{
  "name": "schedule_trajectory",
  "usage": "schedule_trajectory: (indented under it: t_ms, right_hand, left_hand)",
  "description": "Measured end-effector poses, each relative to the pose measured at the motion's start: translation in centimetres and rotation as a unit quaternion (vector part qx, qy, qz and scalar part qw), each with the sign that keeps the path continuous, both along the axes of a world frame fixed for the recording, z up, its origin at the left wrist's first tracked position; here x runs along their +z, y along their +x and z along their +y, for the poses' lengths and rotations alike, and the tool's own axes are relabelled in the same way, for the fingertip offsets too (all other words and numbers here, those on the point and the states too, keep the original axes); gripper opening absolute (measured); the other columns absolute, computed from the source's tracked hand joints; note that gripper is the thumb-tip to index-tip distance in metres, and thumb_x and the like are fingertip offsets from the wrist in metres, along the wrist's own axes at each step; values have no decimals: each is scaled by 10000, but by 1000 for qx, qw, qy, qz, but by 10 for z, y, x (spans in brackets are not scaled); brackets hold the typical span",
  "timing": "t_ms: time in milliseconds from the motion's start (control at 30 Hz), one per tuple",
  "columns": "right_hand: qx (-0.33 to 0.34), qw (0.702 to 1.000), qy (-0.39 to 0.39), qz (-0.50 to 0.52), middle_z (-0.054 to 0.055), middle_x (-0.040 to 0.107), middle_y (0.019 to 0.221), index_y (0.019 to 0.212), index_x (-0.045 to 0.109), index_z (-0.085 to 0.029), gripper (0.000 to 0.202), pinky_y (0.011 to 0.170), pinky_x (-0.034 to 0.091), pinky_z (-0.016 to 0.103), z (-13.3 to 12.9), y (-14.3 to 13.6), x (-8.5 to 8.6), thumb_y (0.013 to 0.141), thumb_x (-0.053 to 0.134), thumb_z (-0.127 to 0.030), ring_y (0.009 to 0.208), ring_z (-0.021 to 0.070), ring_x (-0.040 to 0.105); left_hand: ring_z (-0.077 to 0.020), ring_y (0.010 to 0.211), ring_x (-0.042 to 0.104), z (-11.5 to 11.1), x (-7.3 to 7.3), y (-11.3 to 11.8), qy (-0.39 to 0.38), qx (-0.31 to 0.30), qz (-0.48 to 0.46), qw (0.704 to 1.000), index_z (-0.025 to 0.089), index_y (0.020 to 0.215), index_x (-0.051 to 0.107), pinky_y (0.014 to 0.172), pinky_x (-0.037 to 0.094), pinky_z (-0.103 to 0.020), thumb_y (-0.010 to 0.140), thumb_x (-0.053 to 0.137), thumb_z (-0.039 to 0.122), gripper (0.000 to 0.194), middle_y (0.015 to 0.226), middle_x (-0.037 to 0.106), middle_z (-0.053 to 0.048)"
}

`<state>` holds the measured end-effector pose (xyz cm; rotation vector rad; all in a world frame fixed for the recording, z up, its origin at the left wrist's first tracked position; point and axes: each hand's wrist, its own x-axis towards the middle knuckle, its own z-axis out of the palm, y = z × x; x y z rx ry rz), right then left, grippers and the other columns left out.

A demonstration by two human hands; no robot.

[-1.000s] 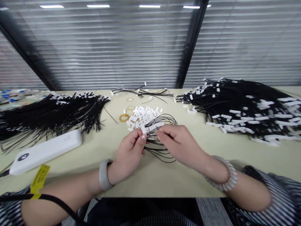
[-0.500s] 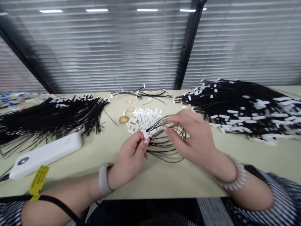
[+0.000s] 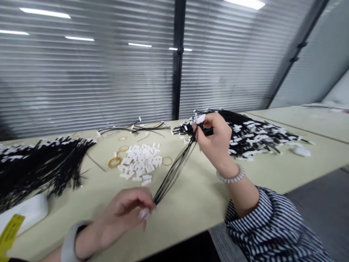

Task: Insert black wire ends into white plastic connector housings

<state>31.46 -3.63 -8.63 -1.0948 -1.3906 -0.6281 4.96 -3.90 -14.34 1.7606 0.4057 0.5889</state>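
A thin bundle of black wires (image 3: 177,165) is stretched on a slant between my hands above the table. My left hand (image 3: 125,214) pinches its lower end near the table's front. Higher up, my right hand (image 3: 216,140) grips the other end, where white connector pieces (image 3: 201,119) stick out at the fingertips. Between and behind the hands lies a pile of small white pieces (image 3: 141,160). Just behind my right hand spreads a large heap of black wires with white ends (image 3: 259,134).
More black wires (image 3: 49,163) lie at the left, beside a white device (image 3: 29,214) with a yellow tag (image 3: 11,233). Yellowish rubber bands (image 3: 114,162) sit by the pile. Loose wires (image 3: 136,127) lie at the back, before window blinds (image 3: 109,83). A white mouse-like object (image 3: 301,151) is at right.
The view has turned right. The wires were a looped bunch near both hands; now they are drawn out straight. My right hand has gone up and away, holding the end with the white pieces.
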Motion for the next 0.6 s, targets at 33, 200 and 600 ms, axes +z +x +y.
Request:
schedule_trajectory:
  t_ms: [33, 200, 600]
  right_hand:
    - [-7, 999, 6, 40, 25, 538, 775, 820, 512, -177, 104, 631, 404, 266, 4, 8, 2, 750, 580, -211, 671, 124, 473]
    - [158, 935, -72, 308, -4, 534, 841, 998, 513, -196, 374, 471, 335, 209, 20, 46, 6, 667, 663, -286, 520, 54, 394]
    - [314, 859, -83, 395, -19, 562, 718, 834, 563, -112, 64, 593, 496, 220, 46, 80, 16, 835, 548, -174, 636, 71, 556]
  left_hand:
    - [-164, 654, 516, 0, 2, -3, 14, -38, 0, 999, 234, 815, 634, 611, 432, -283, 797, 546, 349, 146, 721, 552, -38]
    - [-217, 786, 472, 3, 12, -10, 41, -169, 35, 984, 262, 932, 599, 759, 395, -345, 715, 546, 574, 383, 793, 548, -34]
    - [-277, 1084, 488, 13, -5, -24, 45, -8, 24, 999, 337, 1246, 483, 971, 364, -447, 812, 381, 577, 507, 1341, 447, -34]
